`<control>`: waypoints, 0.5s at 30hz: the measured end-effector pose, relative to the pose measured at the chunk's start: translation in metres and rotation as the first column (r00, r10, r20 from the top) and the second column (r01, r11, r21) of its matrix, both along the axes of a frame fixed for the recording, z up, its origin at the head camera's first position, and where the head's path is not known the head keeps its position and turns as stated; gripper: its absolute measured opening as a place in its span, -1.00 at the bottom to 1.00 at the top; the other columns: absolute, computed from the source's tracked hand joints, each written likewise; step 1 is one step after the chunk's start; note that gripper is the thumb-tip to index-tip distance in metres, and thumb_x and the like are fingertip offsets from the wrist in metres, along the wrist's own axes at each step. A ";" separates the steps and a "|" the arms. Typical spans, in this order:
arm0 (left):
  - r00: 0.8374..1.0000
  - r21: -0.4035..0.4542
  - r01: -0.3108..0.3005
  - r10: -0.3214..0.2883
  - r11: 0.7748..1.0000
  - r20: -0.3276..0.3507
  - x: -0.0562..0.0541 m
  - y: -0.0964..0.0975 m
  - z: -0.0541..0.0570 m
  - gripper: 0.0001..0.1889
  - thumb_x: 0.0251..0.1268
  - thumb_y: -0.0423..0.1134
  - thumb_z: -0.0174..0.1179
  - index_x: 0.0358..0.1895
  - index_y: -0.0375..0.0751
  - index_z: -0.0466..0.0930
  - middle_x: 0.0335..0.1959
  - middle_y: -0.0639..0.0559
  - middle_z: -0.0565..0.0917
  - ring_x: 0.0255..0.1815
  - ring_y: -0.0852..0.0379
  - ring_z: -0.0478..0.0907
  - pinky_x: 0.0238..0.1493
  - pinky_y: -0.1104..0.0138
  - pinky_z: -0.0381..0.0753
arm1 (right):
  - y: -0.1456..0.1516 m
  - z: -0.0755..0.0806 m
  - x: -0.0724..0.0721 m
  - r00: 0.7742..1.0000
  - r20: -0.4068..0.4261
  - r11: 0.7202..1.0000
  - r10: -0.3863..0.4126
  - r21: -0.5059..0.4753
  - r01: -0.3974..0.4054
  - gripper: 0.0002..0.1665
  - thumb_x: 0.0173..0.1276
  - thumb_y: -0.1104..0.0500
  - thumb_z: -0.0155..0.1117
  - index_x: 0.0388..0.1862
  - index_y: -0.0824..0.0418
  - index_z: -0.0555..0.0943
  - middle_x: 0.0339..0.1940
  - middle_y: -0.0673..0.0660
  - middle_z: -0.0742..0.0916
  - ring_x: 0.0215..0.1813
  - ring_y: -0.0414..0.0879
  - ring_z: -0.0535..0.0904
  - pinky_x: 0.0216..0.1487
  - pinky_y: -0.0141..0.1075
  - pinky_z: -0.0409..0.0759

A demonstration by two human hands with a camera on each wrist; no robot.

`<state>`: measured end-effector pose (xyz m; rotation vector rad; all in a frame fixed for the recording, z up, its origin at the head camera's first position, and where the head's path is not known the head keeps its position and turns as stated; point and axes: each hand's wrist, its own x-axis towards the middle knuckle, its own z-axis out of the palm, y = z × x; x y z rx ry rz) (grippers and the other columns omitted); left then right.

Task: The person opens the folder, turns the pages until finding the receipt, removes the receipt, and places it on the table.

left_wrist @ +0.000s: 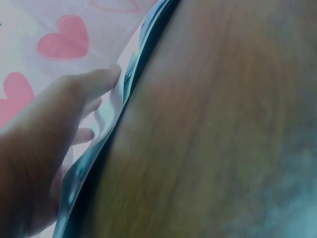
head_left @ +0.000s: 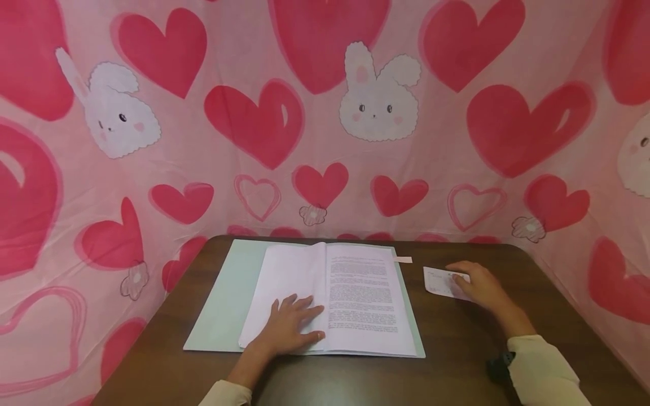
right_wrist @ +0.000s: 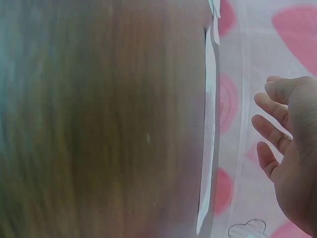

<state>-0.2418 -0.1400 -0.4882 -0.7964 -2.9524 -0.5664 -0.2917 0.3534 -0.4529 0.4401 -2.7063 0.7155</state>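
Note:
An open document folder with a pale green cover (head_left: 218, 304) lies on the table, its right-hand page (head_left: 363, 293) printed with dense text. Spread fingers of my left hand (head_left: 286, 327) rest on the blank white left page (head_left: 284, 270), close to the fold. From the left wrist, the folder's wavy lower edge (left_wrist: 91, 156) runs beside the thumb. To the right of the folder is a small white card (head_left: 439, 283) with faint markings. My right hand (head_left: 479, 287) overlaps its right end; in the right wrist view the fingers (right_wrist: 270, 129) are loosely bent above the card's thin edge (right_wrist: 208, 129).
A small pale tab (head_left: 403, 260) sticks out from the folder's upper right edge. The dark wooden table (head_left: 350, 380) has rounded back corners. Pink cloth (head_left: 325, 146) with hearts and rabbits hangs behind and at both sides.

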 end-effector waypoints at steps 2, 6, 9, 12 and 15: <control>1.000 0.012 -0.016 0.016 1.000 -0.010 -0.001 0.002 0.001 -0.33 0.27 0.40 0.08 0.38 0.21 0.53 0.47 -0.03 0.52 0.50 -0.36 0.32 0.38 -0.49 0.15 | -0.005 0.001 0.000 1.000 -0.009 1.000 0.005 -0.003 -0.005 -0.69 0.31 0.39 0.29 0.04 0.36 0.69 0.01 0.41 0.76 0.09 0.41 0.63 0.15 0.36 0.49; 0.997 0.018 -0.063 0.064 0.998 -0.042 -0.004 0.010 0.003 -0.37 0.32 0.33 0.09 0.37 0.14 0.55 0.41 -0.01 0.58 0.45 -0.33 0.40 0.37 -0.45 0.22 | -0.012 -0.001 0.000 1.000 -0.027 1.000 0.009 -0.011 -0.009 -0.71 0.33 0.40 0.28 0.02 0.35 0.70 0.01 0.40 0.76 0.09 0.42 0.61 0.15 0.36 0.46; 0.989 0.023 -0.126 0.127 0.992 -0.070 -0.006 0.017 0.005 -0.40 0.33 0.27 0.12 0.34 0.10 0.58 0.34 0.01 0.65 0.39 -0.25 0.48 0.35 -0.37 0.31 | -0.018 -0.004 -0.003 0.999 -0.031 0.999 0.024 -0.036 -0.025 -0.71 0.35 0.40 0.25 0.03 0.36 0.69 0.02 0.41 0.76 0.11 0.42 0.61 0.18 0.35 0.45; 0.974 0.031 -0.201 0.203 0.979 -0.104 -0.009 0.024 0.008 -0.43 0.33 0.23 0.15 0.32 0.09 0.60 0.27 0.03 0.70 0.32 -0.15 0.55 0.32 -0.29 0.40 | -0.024 -0.007 -0.007 0.998 -0.039 0.997 0.043 -0.060 -0.045 -0.71 0.35 0.42 0.24 0.03 0.38 0.69 0.03 0.42 0.75 0.12 0.42 0.61 0.21 0.35 0.46; 0.957 0.032 -0.259 0.261 0.965 -0.126 -0.012 0.029 0.011 -0.43 0.33 0.24 0.15 0.31 0.09 0.60 0.24 0.01 0.72 0.28 -0.11 0.58 0.29 -0.24 0.45 | -0.031 -0.009 -0.011 0.998 -0.053 0.997 0.044 -0.064 -0.047 -0.71 0.34 0.43 0.24 0.02 0.38 0.70 0.03 0.42 0.76 0.12 0.42 0.62 0.22 0.36 0.46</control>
